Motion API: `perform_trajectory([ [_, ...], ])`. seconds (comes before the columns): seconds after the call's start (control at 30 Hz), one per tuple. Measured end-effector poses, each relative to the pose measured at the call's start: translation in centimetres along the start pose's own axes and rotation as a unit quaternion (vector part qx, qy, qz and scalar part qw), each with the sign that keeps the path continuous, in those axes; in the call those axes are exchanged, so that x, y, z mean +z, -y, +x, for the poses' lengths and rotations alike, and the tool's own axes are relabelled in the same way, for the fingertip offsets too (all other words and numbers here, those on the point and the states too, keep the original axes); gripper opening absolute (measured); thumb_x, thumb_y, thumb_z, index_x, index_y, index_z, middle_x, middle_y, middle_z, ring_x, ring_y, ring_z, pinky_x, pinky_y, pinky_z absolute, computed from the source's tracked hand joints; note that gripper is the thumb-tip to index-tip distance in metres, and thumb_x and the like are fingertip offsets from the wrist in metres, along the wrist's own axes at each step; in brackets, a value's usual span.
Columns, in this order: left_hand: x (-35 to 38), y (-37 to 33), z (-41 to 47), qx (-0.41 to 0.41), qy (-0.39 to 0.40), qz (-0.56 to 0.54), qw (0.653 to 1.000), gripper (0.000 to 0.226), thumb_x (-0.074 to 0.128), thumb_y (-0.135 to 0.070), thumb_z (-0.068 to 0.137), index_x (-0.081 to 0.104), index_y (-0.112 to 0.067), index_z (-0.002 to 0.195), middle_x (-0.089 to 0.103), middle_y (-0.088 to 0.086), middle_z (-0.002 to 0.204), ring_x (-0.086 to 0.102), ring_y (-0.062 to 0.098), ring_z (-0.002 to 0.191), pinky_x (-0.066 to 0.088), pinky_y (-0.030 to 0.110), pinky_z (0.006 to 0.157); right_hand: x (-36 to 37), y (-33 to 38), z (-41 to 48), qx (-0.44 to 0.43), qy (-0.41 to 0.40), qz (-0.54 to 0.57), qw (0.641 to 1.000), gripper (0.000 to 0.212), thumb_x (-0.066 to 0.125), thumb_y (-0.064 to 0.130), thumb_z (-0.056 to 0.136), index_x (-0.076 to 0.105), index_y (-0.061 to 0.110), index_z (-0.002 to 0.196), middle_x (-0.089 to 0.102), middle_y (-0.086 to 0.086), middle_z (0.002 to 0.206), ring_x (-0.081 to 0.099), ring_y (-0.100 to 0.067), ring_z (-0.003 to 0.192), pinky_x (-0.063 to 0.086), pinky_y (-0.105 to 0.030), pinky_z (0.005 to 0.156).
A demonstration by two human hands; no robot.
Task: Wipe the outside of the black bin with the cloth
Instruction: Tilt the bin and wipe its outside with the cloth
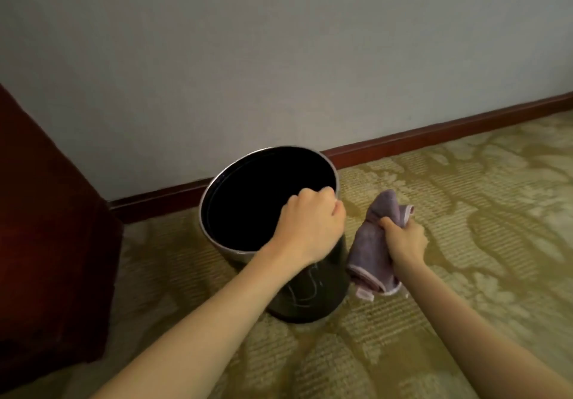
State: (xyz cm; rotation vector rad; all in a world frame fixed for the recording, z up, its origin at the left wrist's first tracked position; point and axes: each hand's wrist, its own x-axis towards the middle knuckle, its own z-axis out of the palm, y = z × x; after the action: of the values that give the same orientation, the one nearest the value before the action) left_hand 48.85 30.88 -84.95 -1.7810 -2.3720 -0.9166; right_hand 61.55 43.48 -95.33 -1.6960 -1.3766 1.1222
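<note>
On carpet [465, 197], black bin [313, 293] w/ dark interior, tilted

No readable text, labels or numbers anywhere.

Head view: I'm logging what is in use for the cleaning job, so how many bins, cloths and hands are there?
Black bin: 1
Purple cloth: 1
Hands: 2, the left hand on the bin's rim and the right hand holding the cloth
Total: 4
</note>
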Motion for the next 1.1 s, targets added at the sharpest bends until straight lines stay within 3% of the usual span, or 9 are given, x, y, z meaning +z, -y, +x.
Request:
perform_trajectory([
  [0.07, 2.8, -2.3, -1.2, 0.043, 0.038, 0.038, 0.998, 0.017, 0.043, -0.025, 0.09, 0.05, -0.012, 0.082, 0.065, 0.018, 0.087, 0.061, 0.042, 0.08, 0.031, 0.035, 0.058, -1.3, -0.4, 0.6, 0.013, -0.01, 0.002, 1.0, 0.029, 0.063, 0.028, 0.076, 0.064, 0.003, 0.092, 0.065, -0.024, 0.098, 0.059, -0.04, 0.097, 0.048, -0.044, 0.08],
  [0.13, 4.4, -4.1, -1.9, 0.09, 0.057, 0.103, 0.989, 0.014, 0.044, -0.02, 0.087, 0.054, -0.009, 0.088, 0.067, 0.016, 0.084, 0.065, 0.039, 0.077, 0.033, 0.033, 0.054, -3.2, -0.9, 1.1, 0.032, -0.025, 0.007, 0.999, 0.03, 0.064, 0.028, 0.075, 0.063, 0.002, 0.09, 0.065, -0.025, 0.097, 0.06, -0.041, 0.096, 0.049, -0.047, 0.081],
  [0.3, 3.6, -3.3, -2.1, 0.089, 0.039, 0.105, 0.99, 0.022, 0.038, -0.029, 0.092, 0.051, -0.013, 0.084, 0.066, 0.01, 0.081, 0.065, 0.032, 0.074, 0.042, 0.034, 0.053, -5.7, -2.6, 1.3, 0.06, -0.056, 0.027, 0.996, 0.027, 0.065, 0.027, 0.075, 0.062, 0.004, 0.088, 0.065, -0.024, 0.097, 0.061, -0.039, 0.093, 0.05, -0.047, 0.079],
  [0.47, 1.3, -0.9, -4.4, 0.221, 0.033, 0.157, 0.962, 0.035, 0.03, -0.033, 0.095, 0.057, -0.017, 0.079, 0.062, 0.001, 0.072, 0.062, 0.02, 0.066, 0.047, 0.032, 0.049, -4.2, -3.4, 0.1, 0.078, -0.028, 0.046, 0.995, 0.032, 0.066, 0.029, 0.073, 0.064, 0.003, 0.093, 0.065, -0.022, 0.097, 0.061, -0.037, 0.091, 0.052, -0.049, 0.078],
  [0.6, -1.0, 3.4, -5.7, 0.306, 0.048, 0.2, 0.929, 0.036, 0.036, -0.033, 0.098, 0.058, -0.017, 0.075, 0.061, 0.0, 0.068, 0.059, 0.018, 0.062, 0.046, 0.031, 0.052, -3.0, -3.8, -0.8, 0.072, -0.008, 0.059, 0.996, 0.031, 0.067, 0.03, 0.072, 0.063, 0.006, 0.091, 0.064, -0.02, 0.096, 0.06, -0.032, 0.084, 0.046, -0.037, 0.068],
  [0.7, -2.3, 6.0, -6.0, 0.336, 0.058, 0.193, 0.92, 0.035, 0.04, -0.036, 0.098, 0.056, -0.016, 0.075, 0.058, -0.001, 0.065, 0.058, 0.017, 0.058, 0.047, 0.029, 0.051, -2.4, -4.3, -1.4, 0.075, 0.01, 0.052, 0.996, 0.034, 0.068, 0.03, 0.072, 0.063, 0.004, 0.093, 0.064, -0.02, 0.097, 0.06, -0.034, 0.086, 0.046, -0.037, 0.068],
  [0.83, -2.6, 6.0, -5.6, 0.337, 0.051, 0.183, 0.922, 0.039, 0.039, -0.038, 0.097, 0.055, -0.015, 0.07, 0.058, -0.003, 0.058, 0.057, 0.014, 0.05, 0.047, 0.03, 0.043, -2.3, -4.7, -2.1, 0.064, 0.016, 0.04, 0.997, 0.025, 0.067, 0.028, 0.072, 0.063, 0.008, 0.085, 0.066, -0.02, 0.092, 0.062, -0.036, 0.086, 0.052, -0.046, 0.075],
  [0.93, -2.5, 5.4, -5.6, 0.32, 0.045, 0.186, 0.928, 0.041, 0.039, -0.04, 0.096, 0.055, -0.015, 0.068, 0.058, -0.002, 0.055, 0.058, 0.015, 0.047, 0.045, 0.03, 0.038, -2.8, -4.4, -2.5, 0.052, 0.017, 0.042, 0.998, 0.019, 0.067, 0.027, 0.072, 0.063, 0.011, 0.081, 0.066, -0.018, 0.09, 0.062, -0.034, 0.083, 0.052, -0.044, 0.073],
  [1.1, -2.9, 3.3, -5.6, 0.195, 0.052, 0.166, 0.965, 0.049, 0.018, -0.049, 0.095, 0.053, -0.017, 0.08, 0.062, 0.0, 0.063, 0.063, 0.02, 0.056, 0.049, 0.034, 0.046, -2.8, -2.6, -3.2, 0.024, 0.021, 0.052, 0.998, 0.025, 0.067, 0.027, 0.073, 0.063, 0.009, 0.09, 0.065, -0.015, 0.09, 0.061, -0.031, 0.083, 0.046, -0.036, 0.067],
])
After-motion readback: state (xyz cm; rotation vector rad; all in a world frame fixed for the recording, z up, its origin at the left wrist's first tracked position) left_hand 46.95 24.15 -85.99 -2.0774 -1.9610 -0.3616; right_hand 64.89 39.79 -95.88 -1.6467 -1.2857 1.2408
